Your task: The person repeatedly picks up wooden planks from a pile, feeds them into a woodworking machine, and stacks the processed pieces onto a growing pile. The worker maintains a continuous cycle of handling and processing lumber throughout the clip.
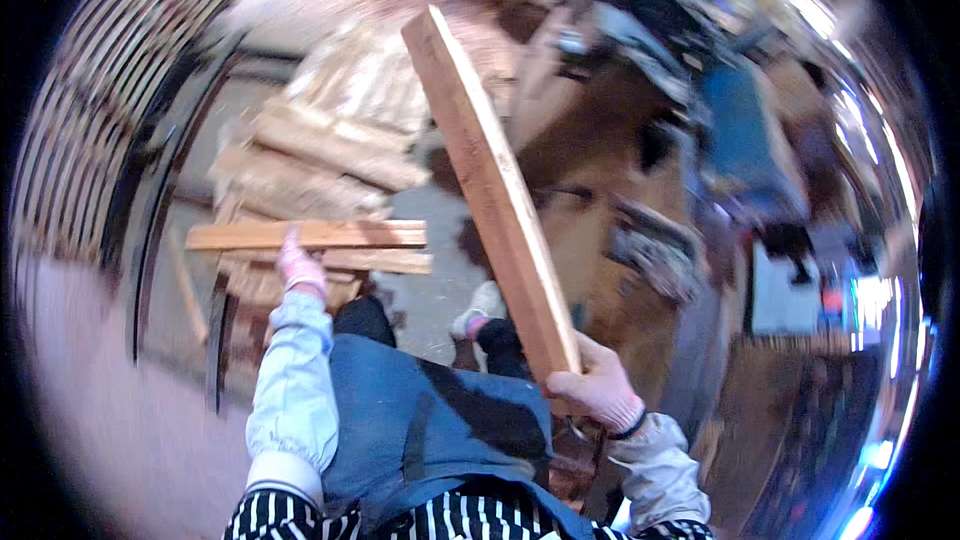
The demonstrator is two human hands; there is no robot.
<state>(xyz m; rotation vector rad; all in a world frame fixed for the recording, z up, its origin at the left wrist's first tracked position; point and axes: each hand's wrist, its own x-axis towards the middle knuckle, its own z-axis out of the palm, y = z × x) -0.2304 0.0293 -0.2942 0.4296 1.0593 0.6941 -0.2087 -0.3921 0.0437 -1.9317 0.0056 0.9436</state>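
My right hand (600, 387), in a pale pinkish glove, is closed round the near end of a long wooden board (490, 185). The board rises at a slant, its far end leaning left. On the left, my left hand (302, 268), gloved alike, grips a shorter wooden plank (250, 235) lying crosswise; its thumb shows on top while the other fingers are hidden. Just below that plank is a second narrow plank (385, 261). Beyond them lies a stack of rough wooden pieces (335, 145), blurred by motion.
A dark metal frame (165, 200) runs beside the stack, with a slatted panel (100, 90) farther left. To the right are a brown wooden surface (610, 165) and a blue machine-like box (750, 135). My shoe (478, 308) rests on grey floor (425, 305) below me.
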